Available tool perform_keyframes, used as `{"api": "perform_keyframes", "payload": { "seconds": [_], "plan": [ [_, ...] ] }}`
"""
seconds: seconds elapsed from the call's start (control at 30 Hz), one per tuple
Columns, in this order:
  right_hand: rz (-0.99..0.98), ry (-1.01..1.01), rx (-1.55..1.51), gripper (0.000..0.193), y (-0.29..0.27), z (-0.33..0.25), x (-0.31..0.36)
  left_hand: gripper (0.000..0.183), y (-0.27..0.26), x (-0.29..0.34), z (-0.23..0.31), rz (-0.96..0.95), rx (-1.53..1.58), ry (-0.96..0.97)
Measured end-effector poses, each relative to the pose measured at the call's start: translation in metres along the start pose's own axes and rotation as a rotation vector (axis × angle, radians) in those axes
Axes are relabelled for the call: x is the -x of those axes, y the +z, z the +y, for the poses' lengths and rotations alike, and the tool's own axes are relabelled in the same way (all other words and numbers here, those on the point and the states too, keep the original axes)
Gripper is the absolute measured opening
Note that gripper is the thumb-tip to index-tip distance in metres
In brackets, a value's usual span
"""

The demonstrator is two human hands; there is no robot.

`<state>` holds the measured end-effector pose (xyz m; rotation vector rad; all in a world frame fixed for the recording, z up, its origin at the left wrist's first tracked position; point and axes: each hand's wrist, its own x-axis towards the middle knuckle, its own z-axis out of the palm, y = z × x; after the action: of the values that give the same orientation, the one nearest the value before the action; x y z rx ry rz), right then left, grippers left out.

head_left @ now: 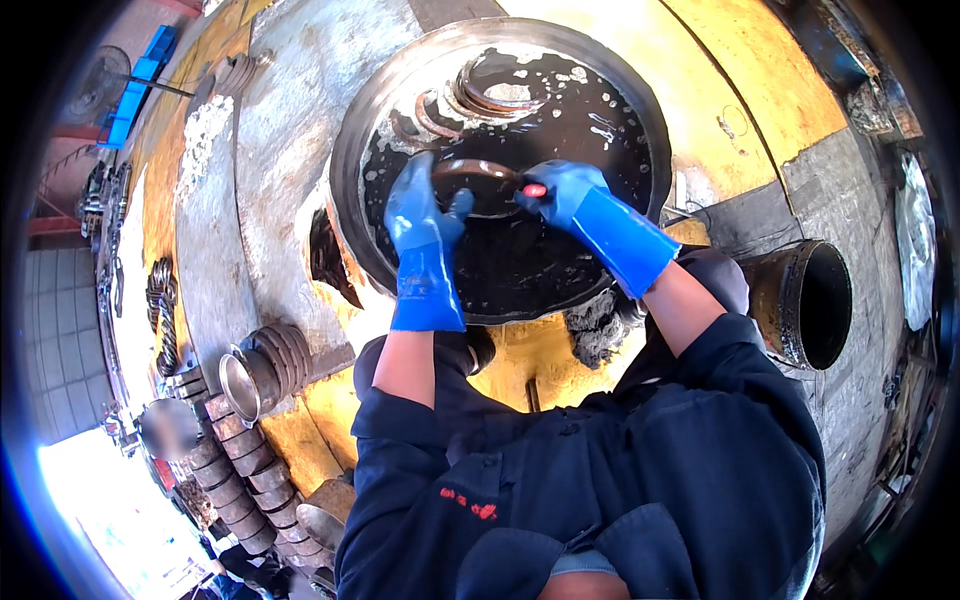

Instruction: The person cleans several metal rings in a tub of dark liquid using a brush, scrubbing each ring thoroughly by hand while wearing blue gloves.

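Note:
A wide round dark metal basin (352, 100) of black liquid with white froth lies in front of me. Over the liquid a curved brown metal ring (480, 167) is held up. My left hand (412, 205), in a blue rubber glove, closes on the ring's left side, thumb apart on the near side. My right hand (565, 190), gloved alike, is closed at the ring's right end around a small tool with a red end (535, 190); the rest of this tool is hidden by the fingers. Further back, several similar rings (490, 98) lie partly in the liquid.
An open black drum (826, 305) lies on its side at the right. Stacked metal cylinders (235, 490) and a ribbed metal part (270, 372) stand at lower left. A chain (161, 310) is further left. Dark sludge (597, 330) lies by the basin's near rim.

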<state>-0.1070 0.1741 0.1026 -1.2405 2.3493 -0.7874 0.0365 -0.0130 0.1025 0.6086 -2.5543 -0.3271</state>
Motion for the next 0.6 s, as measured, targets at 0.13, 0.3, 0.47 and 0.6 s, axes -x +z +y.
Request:
{"api": "perform_keyframes", "payload": {
  "seconds": [0.13,0.3,0.47,0.6],
  "plan": [
    [-0.041,-0.155,0.35,0.027,0.012,-0.006,-0.007,0.055,0.004,0.002,0.024,-0.19,0.039,0.315],
    [0.103,-0.157,0.135,0.027,0.035,0.028,-0.014,0.03,0.014,0.02,0.004,-0.466,0.507,-0.067],
    [0.112,0.276,-0.072,0.03,0.018,0.051,-0.015,0.03,-0.02,0.007,0.006,-0.444,1.062,-0.79],
    [0.253,-0.333,-0.74,0.021,0.016,-0.012,-0.009,0.033,-0.006,0.017,-0.018,-0.33,1.291,-0.785]
  ]
}}
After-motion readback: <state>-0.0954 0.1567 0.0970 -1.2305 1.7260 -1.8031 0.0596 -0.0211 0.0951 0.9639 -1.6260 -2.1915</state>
